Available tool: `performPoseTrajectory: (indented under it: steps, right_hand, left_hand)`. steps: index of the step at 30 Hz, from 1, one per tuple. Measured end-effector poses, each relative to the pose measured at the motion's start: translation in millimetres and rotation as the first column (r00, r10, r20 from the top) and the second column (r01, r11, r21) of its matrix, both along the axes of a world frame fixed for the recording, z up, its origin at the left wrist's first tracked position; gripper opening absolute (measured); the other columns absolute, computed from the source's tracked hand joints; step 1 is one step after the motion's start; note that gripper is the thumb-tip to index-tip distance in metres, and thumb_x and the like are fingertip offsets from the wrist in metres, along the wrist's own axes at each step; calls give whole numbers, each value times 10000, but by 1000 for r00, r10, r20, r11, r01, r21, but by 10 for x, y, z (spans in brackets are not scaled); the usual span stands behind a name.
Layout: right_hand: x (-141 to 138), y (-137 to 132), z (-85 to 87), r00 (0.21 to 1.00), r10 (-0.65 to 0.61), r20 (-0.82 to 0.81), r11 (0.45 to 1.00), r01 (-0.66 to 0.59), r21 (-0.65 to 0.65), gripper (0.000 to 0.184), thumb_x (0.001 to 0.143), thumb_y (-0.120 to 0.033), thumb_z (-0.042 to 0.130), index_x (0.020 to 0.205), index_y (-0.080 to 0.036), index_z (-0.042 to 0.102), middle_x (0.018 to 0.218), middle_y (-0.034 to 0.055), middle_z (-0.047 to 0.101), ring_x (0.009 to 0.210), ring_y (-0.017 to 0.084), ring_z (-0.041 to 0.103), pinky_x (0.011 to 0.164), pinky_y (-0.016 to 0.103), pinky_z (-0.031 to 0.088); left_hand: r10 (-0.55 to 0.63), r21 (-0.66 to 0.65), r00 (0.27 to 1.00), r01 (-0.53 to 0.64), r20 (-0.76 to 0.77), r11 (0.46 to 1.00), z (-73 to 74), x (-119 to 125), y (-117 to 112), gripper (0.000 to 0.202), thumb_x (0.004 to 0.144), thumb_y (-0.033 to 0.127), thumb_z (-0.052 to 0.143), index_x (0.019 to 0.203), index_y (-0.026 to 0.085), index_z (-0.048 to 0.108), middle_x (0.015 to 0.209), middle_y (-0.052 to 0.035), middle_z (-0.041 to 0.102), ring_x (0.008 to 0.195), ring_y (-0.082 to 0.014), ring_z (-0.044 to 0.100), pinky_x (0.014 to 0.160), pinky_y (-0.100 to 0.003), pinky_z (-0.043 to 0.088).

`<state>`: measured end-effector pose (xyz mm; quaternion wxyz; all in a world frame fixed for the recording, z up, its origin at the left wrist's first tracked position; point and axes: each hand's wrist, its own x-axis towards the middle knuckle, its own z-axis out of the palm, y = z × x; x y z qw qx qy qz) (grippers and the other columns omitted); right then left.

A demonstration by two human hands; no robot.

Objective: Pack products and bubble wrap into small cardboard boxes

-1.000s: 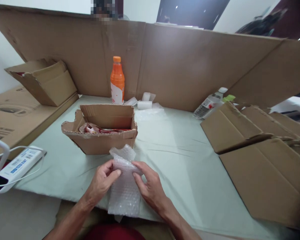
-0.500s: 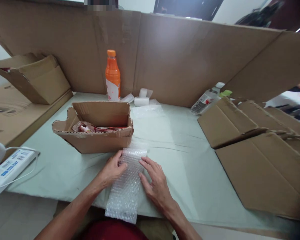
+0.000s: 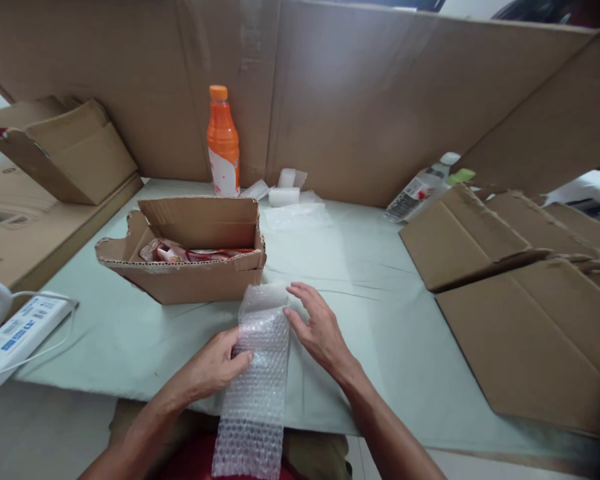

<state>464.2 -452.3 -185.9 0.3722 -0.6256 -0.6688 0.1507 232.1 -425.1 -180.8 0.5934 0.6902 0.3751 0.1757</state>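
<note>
A long strip of clear bubble wrap [image 3: 258, 373] lies on the pale green table cover [image 3: 360, 300], its lower end hanging over the near edge. My left hand [image 3: 215, 363] pinches the strip's left edge at mid-length. My right hand [image 3: 317, 327] rests open, fingers spread, against the strip's upper right edge. Just behind the strip stands a small open cardboard box [image 3: 190, 257] with red and white packets inside.
An orange drink bottle [image 3: 223, 141] stands at the back by white foam pieces [image 3: 284, 193]. A clear water bottle [image 3: 420, 187] lies right of centre. Flattened cardboard [image 3: 520, 300] covers the right side; a cardboard wall [image 3: 355, 100] rings the back. A white power strip [image 3: 20, 327] sits left.
The bubble wrap has been laid out flat and longer, its lower end now over the table edge. My right hand moved up and opened; my left hand slid down the strip.
</note>
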Motion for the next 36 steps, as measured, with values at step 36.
performPoseTrajectory:
  steps: [36]
  right_hand:
    - [530, 494, 308, 977, -162, -138, 959, 189, 211, 157, 893, -263, 567, 883, -198, 709, 865, 41, 727, 764, 172, 646, 732, 289, 513]
  left_hand:
    - [159, -102, 987, -156, 21, 982, -99, 137, -39, 484, 850, 245, 518, 1326, 156, 518, 847, 9, 615, 725, -138, 507, 678, -241, 398]
